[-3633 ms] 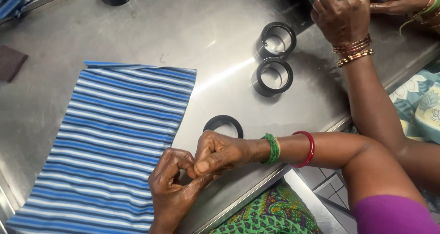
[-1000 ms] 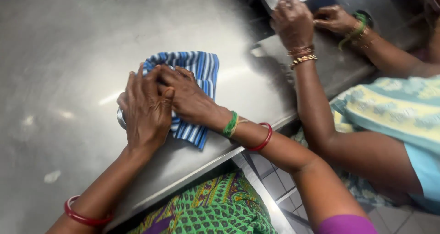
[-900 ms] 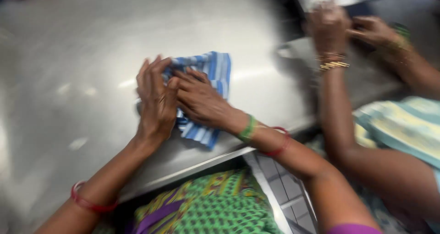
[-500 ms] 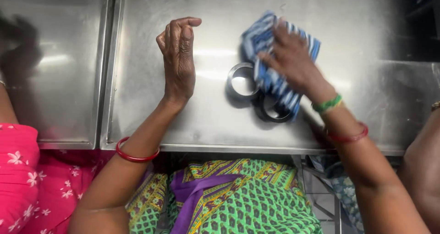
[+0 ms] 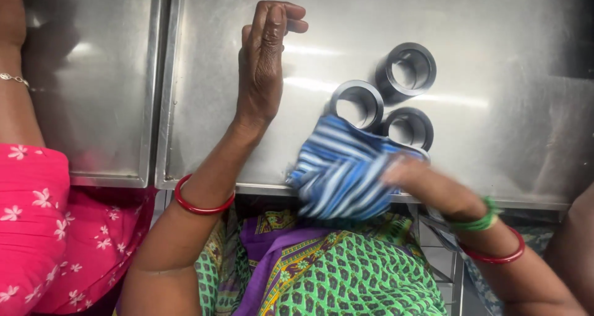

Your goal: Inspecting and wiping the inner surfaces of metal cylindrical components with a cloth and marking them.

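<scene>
My right hand (image 5: 405, 172), blurred with motion, grips a bunched blue-and-white striped cloth (image 5: 337, 173) at the near edge of the steel table (image 5: 495, 56). The cloth hangs partly over the edge toward my lap. Just beyond it, three dark metal rings (image 5: 405, 68) stand close together on the table; the cloth covers part of the nearest ones. My left hand (image 5: 265, 59) rests flat on the table, fingers straight and holding nothing, left of the rings.
A second steel table (image 5: 93, 74) adjoins on the left, with a seam between the two. A person in pink floral clothing (image 5: 31, 229) stands at the left, an arm along the edge. Another person's arm (image 5: 575, 242) shows at the far right.
The cloth went from flat on the table to bunched up under both hands. Since half a second ago my right hand has pulled it off the rings toward the near edge; my left hand stayed flat.
</scene>
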